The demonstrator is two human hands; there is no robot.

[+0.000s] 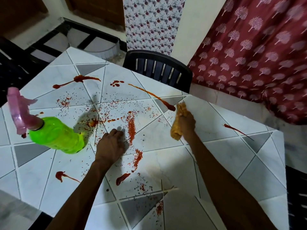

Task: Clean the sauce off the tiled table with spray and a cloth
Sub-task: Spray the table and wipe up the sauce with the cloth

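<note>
A dim room with a maroon tree-print curtain [257,55] on the right and a strip of flowered cloth [152,22] at the far wall surrounds a table [216,163] topped with white and grey tiles cut into triangles. A black plastic chair [157,68] stands against the table's far edge. Red sauce [131,127] is smeared and speckled across most of the top: a thick patch in the middle, a long thin streak at the far side ending in a blob, and separate splashes at the far left, near left, near middle and right. The green spray bottle [56,135] with a pink trigger top [18,110] stands on the left part of the table, with no hand on it. Just right of the bottle, the left hand [111,143] rests palm down on the tiles with its fingers loosely bent, their tips on the surface beside the thick patch, holding nothing. The right hand [186,123] is farther off toward the right, its fingers wrapped tight round a bunched yellow cloth [178,113]. The cloth lies against the table, its far end just beside the blob at the end of the long streak.
</note>
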